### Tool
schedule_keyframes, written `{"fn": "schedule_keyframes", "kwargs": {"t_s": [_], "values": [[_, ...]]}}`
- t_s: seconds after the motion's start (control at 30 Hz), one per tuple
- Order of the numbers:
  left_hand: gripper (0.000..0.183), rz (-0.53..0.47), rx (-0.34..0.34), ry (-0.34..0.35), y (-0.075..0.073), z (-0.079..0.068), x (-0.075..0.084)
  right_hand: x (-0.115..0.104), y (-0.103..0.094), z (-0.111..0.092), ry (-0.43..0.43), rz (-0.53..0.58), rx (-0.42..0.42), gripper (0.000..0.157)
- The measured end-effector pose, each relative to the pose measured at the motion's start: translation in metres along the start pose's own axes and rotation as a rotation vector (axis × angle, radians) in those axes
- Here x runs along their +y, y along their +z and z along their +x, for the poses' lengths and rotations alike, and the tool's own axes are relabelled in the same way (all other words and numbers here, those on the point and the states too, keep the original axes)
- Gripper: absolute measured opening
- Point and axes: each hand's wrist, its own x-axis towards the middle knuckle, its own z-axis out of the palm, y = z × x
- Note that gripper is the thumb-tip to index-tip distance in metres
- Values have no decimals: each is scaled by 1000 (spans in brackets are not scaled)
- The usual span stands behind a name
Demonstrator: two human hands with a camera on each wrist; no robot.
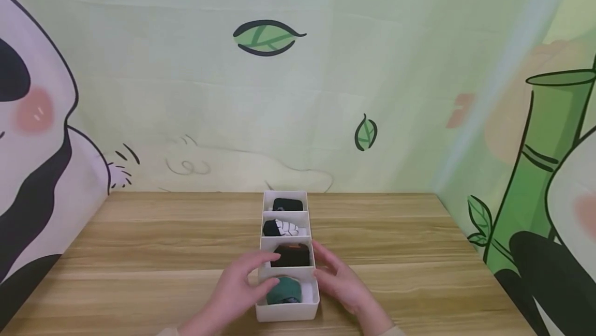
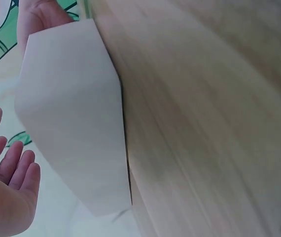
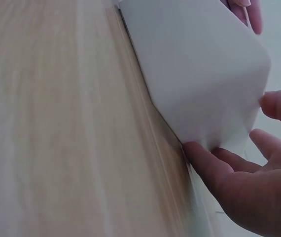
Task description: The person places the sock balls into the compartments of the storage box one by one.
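Observation:
A long white box (image 1: pixel 287 314) with dividers stands lengthwise on the table. Its front compartment holds a green rolled bundle (image 1: pixel 285 291), like a rolled sock. Behind it sit a black folded bundle (image 1: pixel 293 256), a black-and-white striped one (image 1: pixel 283 228) and another black one (image 1: pixel 287 204). My left hand (image 1: pixel 235 279) hovers over the box's left edge, its thumb overlapping the green bundle and its fingers near the black one, spread apart. Against the box's right wall, my right hand (image 1: pixel 342 279) rests its fingertips; the right wrist view shows these fingers (image 3: pixel 207 160) touching the wall low down.
The wood-grain table (image 1: pixel 163 243) extends on both sides of the box. Behind it hangs a green backdrop (image 1: pixel 195 92) printed with leaves, pandas and bamboo, meeting the table's back edge near the box's far end.

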Motion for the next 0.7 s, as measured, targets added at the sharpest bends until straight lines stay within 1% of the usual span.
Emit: {"fn": "schedule_keyframes", "kwargs": {"t_s": [0.07,0.2,0.3,0.4,0.63,0.7], "values": [[39,12,23,-7,-4,0,-2,0,0,0,-12,-17,-2,68],[37,65,81,68,-12,0,-8,0,1,-2,-37,-72,-6,67],[37,114,121,122,-18,-1,-13,-1,-1,-3,-42,-94,-13,62],[37,149,139,123,-25,-2,-17,-4,-3,-5,-43,-127,-22,58],[36,225,161,138,-41,-4,-20,-16,-10,-14,-103,-389,-5,54],[36,240,164,135,-45,-5,-20,-21,-11,-16,-115,-439,0,54]]}}
